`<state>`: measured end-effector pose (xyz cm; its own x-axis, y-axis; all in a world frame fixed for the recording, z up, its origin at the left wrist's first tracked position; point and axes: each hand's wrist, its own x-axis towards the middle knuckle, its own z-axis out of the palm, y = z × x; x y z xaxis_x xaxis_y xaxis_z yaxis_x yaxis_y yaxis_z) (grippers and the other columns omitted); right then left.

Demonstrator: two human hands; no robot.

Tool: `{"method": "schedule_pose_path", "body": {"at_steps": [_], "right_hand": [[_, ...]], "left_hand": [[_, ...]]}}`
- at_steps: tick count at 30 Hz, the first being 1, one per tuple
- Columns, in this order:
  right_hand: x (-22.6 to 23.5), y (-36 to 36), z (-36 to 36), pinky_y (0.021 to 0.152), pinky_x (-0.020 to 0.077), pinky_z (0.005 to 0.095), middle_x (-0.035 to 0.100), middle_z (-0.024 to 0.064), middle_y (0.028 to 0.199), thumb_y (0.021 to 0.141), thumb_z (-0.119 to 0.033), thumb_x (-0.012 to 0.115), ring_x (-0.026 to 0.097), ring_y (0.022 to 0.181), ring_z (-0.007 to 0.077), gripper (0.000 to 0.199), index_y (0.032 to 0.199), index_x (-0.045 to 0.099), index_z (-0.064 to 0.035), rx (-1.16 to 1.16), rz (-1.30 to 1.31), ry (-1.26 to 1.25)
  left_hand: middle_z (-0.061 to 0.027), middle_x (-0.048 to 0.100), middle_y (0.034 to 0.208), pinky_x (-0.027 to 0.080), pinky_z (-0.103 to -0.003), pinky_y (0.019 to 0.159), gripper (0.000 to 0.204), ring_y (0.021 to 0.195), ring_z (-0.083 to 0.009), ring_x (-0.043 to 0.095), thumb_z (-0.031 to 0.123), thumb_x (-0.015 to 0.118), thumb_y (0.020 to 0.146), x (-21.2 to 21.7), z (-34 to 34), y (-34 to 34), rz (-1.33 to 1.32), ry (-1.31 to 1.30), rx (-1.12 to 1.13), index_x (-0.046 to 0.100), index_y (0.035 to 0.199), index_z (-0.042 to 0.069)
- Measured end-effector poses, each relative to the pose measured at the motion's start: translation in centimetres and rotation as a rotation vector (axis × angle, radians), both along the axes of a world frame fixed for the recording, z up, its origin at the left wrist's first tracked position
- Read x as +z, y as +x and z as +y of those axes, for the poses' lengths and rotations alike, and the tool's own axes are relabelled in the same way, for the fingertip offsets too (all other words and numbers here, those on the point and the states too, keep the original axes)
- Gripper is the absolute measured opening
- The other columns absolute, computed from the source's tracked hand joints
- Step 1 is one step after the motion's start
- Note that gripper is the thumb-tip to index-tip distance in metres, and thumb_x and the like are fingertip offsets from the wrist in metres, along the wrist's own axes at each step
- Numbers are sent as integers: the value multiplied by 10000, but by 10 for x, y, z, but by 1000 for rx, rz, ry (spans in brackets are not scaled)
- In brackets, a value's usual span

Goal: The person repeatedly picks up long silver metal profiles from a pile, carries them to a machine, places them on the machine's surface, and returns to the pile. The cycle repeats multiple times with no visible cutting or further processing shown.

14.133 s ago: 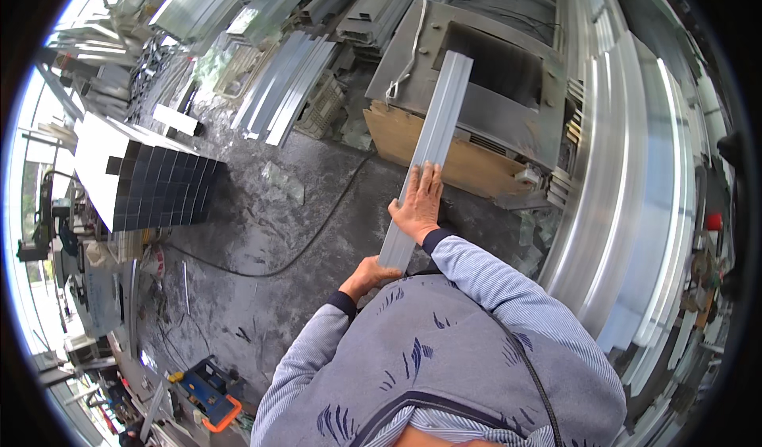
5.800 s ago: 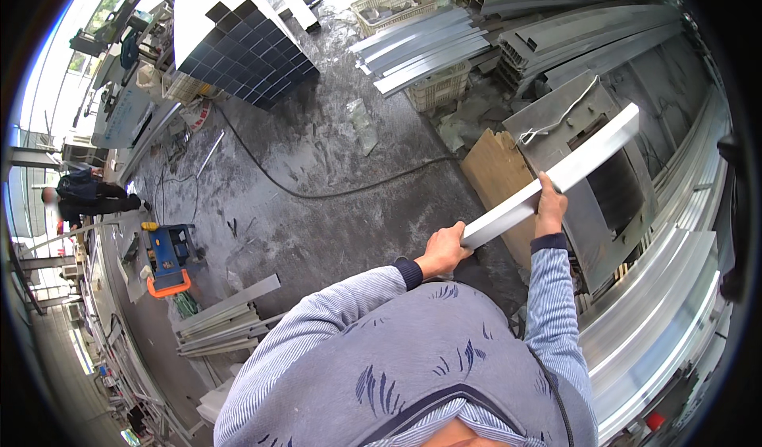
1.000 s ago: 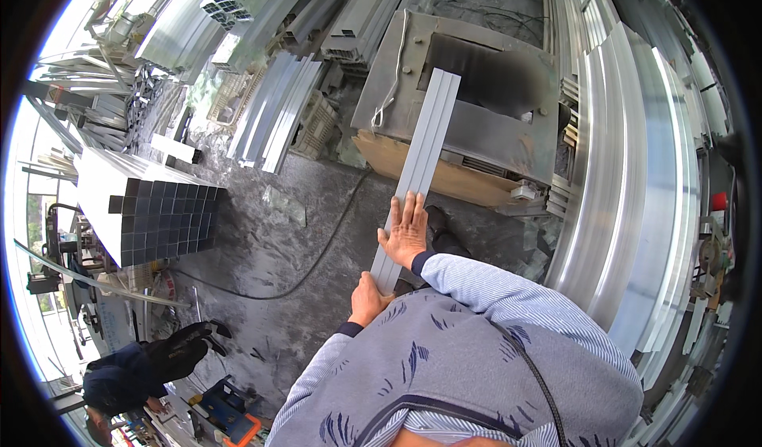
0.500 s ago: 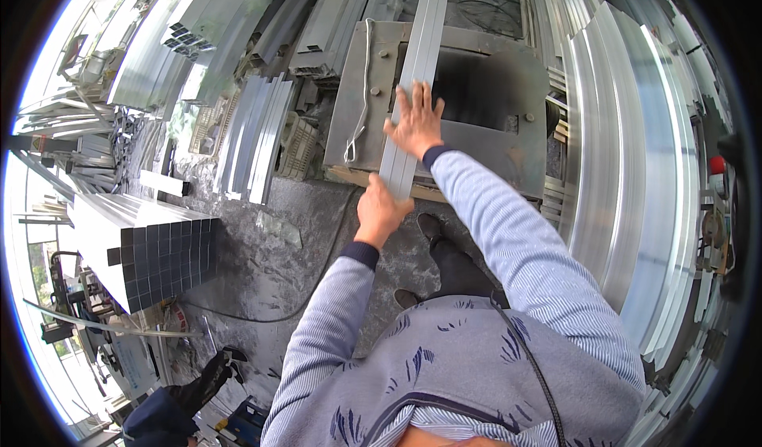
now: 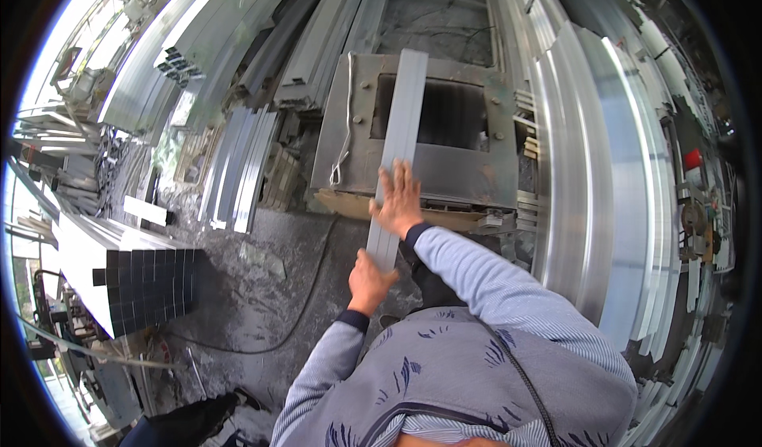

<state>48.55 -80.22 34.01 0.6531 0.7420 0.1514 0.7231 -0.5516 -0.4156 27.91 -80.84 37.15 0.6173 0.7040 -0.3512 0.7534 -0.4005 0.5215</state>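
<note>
Now your aluminium strip (image 5: 399, 141) lies lengthwise over the grey machine frame (image 5: 492, 179), a shade nearer you than half a second ago, so the feed looks paused. Your right hand (image 5: 399, 203) presses flat, fingers spread, on the strip; your left hand (image 5: 370, 279) is closed around its near end. No labels show; a red object (image 5: 692, 160) sits far right of the frame, dark square tubes (image 5: 147, 288) far left.

Left hand (image 5: 370, 280): fingers curled closed in a grip, wrist near the body, forearm rising from the lower edge, elbow bent. Right hand (image 5: 399, 201): palm down, fingers spread and extended flat, arm reaching forward, farther out than the left, elbow slightly bent.
</note>
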Motion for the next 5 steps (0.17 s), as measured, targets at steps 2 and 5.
{"method": "schedule_pose_path", "body": {"at_steps": [2,5], "right_hand": [[-20,-36,-15,1280,275,724,159,276,1837,930,-494,750,133,1706,497,1018,1769,286,-152,44,-6,41],[-55,-76,-26,1302,208,766,117,266,1849,950,-547,740,78,1723,484,1075,1806,176,-222,87,34,66]], "left_hand": [[-317,748,1147,636,-556,935,779,1091,-504,760,349,978,739,-3,-15,-37,-1,-17,20,503,1226,-30],[-340,750,1252,624,-526,1031,728,1169,-475,772,326,946,782,0,-26,-85,24,-22,-4,517,1274,3]]}}
